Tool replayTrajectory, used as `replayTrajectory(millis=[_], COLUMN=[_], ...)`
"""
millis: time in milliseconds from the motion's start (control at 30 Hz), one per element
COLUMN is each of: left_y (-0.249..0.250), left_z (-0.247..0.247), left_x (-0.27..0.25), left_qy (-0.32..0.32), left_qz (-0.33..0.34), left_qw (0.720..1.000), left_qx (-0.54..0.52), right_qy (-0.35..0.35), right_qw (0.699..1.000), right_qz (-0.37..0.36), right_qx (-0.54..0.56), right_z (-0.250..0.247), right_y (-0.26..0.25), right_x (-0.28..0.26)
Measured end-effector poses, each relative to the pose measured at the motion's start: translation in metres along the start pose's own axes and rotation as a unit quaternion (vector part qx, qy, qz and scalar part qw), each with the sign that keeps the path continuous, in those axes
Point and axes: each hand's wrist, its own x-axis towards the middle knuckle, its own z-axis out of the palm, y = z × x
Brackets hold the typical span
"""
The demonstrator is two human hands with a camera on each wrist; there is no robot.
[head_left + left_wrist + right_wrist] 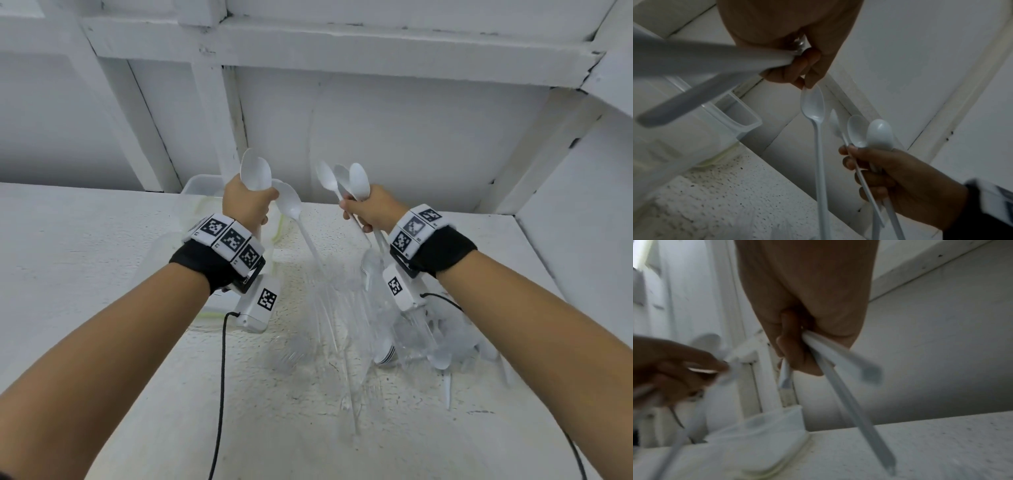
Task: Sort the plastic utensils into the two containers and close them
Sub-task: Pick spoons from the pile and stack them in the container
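Both hands are raised above the white table, each gripping white plastic spoons bowl-up. My left hand (248, 202) holds a bunch of spoons (256, 171); one long spoon (291, 209) hangs from its fingertips, handle slanting down. My right hand (371, 209) clutches three spoons (346, 180); their handles (846, 386) stick out below the fist. A translucent container (202, 186) stands behind my left hand, seen open in the left wrist view (731, 113). A heap of clear and white utensils (404, 329) lies on the table under my right wrist.
A lid with a pale green seal (219, 310) lies flat under my left wrist. White wall panels and beams (308, 51) close off the back and right. A black cable (221, 394) hangs from the left wrist camera. The table edge (102, 192) runs along the left.
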Motion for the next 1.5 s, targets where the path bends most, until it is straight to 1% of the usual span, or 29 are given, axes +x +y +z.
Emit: replayTrajectory(millis=[67,133,200,300,500,600,667,767,900,1000,1167,1300,1500], left_y=[0.003,0.004,0.003,0.0,-0.008,-0.007,-0.007,-0.013,-0.021,-0.026,-0.036,-0.041,-0.046], left_z=[0.0,0.001,0.001,0.0,-0.009,-0.015,-0.019,-0.026,-0.029,-0.029,-0.028,-0.03,-0.031], left_x=[-0.009,-0.018,-0.027,-0.04,-0.061,-0.071,-0.075,-0.079,-0.087,-0.094,-0.105,-0.108,-0.113], left_qy=[-0.013,-0.034,-0.048,-0.049,-0.083,-0.133,-0.151,-0.153,-0.143,-0.152,-0.185,-0.182,-0.186], left_qz=[-0.009,-0.023,-0.032,-0.047,-0.062,-0.083,-0.107,-0.141,-0.152,-0.143,-0.12,-0.105,-0.059], left_qw=[1.0,0.998,0.997,0.995,0.989,0.976,0.968,0.959,0.961,0.965,0.967,0.972,0.977], left_qx=[-0.018,-0.038,-0.056,-0.079,-0.105,-0.151,-0.171,-0.194,-0.183,-0.16,-0.13,-0.107,-0.09], right_qy=[0.007,0.012,0.019,0.027,0.048,0.056,0.067,0.082,0.085,0.074,0.059,0.06,0.056], right_qw=[0.999,0.998,0.997,0.996,0.996,0.995,0.993,0.985,0.977,0.975,0.972,0.973,0.975], right_qz=[-0.021,-0.036,-0.057,-0.08,-0.038,-0.029,-0.022,-0.004,0.003,0.007,0.014,0.019,0.026], right_qx=[0.035,0.043,0.04,0.006,0.061,0.075,0.099,0.15,0.195,0.209,0.225,0.223,0.213], right_z=[0.004,0.012,0.024,0.043,0.064,0.071,0.072,0.073,0.078,0.086,0.098,0.103,0.109], right_y=[-0.011,-0.019,-0.02,-0.016,-0.003,-0.002,-0.002,-0.002,-0.003,-0.003,-0.005,-0.005,-0.005], right_x=[-0.021,-0.043,-0.063,-0.083,-0.1,-0.107,-0.111,-0.115,-0.121,-0.125,-0.13,-0.134,-0.137])
